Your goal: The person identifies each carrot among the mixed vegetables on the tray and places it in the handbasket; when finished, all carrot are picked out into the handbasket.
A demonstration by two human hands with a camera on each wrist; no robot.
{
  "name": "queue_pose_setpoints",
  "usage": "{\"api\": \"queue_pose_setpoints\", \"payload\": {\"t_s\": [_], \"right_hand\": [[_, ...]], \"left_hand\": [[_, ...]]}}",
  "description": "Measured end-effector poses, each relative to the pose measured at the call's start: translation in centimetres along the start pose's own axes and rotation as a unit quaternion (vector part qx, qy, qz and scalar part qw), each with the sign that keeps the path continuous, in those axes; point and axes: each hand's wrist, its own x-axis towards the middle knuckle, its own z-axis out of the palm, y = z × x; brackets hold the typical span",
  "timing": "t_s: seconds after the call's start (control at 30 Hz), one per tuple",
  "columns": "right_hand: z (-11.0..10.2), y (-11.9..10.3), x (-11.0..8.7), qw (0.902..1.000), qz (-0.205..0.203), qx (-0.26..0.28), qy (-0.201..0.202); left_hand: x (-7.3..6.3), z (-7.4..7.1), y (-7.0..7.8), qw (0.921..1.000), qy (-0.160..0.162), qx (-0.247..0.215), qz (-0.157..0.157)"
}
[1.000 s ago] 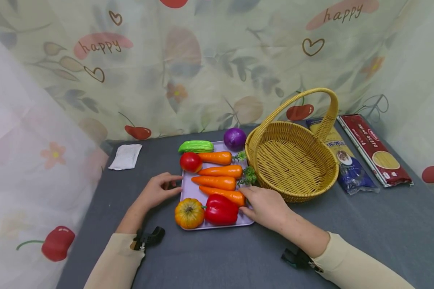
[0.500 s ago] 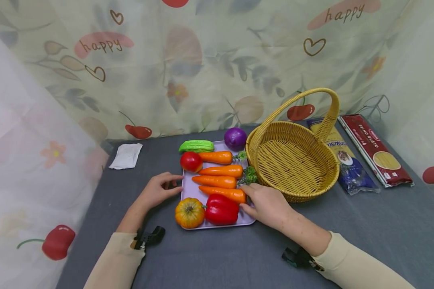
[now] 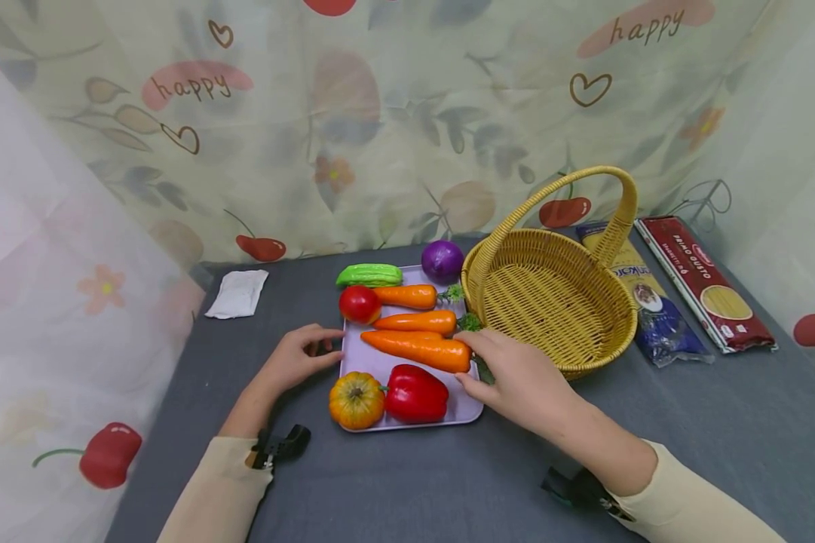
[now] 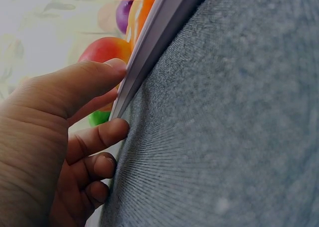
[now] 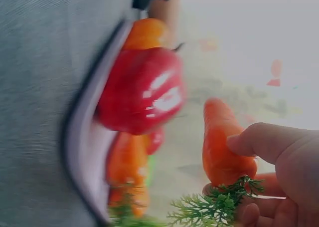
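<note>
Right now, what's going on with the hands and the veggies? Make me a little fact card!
Right hand: holding a carrot above the tray
Left hand: at the tray's left edge
Near end of tray: pumpkin left, pepper right
Middle: three more carrots, one mostly hidden
By far left corner: red fruit, green vegetable
By far right corner: onion
Right of tray: basket, then two packets
Far left of table: white pouch

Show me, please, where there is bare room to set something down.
Free tablecloth: between the white packet and the tray, beyond the left hand; in front of the tray; and between the right sleeve and red spaghetti pack. Crowded: the tray's far half, among the carrots, and beside the wicker basket.
</note>
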Motion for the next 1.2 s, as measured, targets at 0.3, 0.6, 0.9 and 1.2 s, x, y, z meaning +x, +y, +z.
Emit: {"api": "queue_pose_setpoints", "payload": {"t_s": [0.3,0.6,0.9,1.2], "right_hand": [[-3.9,-1.0,-1.7,0.9944,-0.041,0.038,0.089],[-7.6,-0.9,-3.1,0.9851,-0.05,0.053,0.156],[-10.8,0.4,-4.5,0.9752,-0.012,0.032,0.219],[-13.5,2.0,-6.0,0.9623,0.053,0.003,0.267]], "left_hand": [[-0.1,0.1,-0.1,1.0,0.001,0.002,0.008],[-0.1,0.0,0.1,1.0,-0.003,0.001,-0.001],[-0.1,-0.1,0.1,1.0,-0.004,-0.001,-0.005],[-0.1,0.0,0.0,1.0,-0.006,0.005,-0.005]]}}
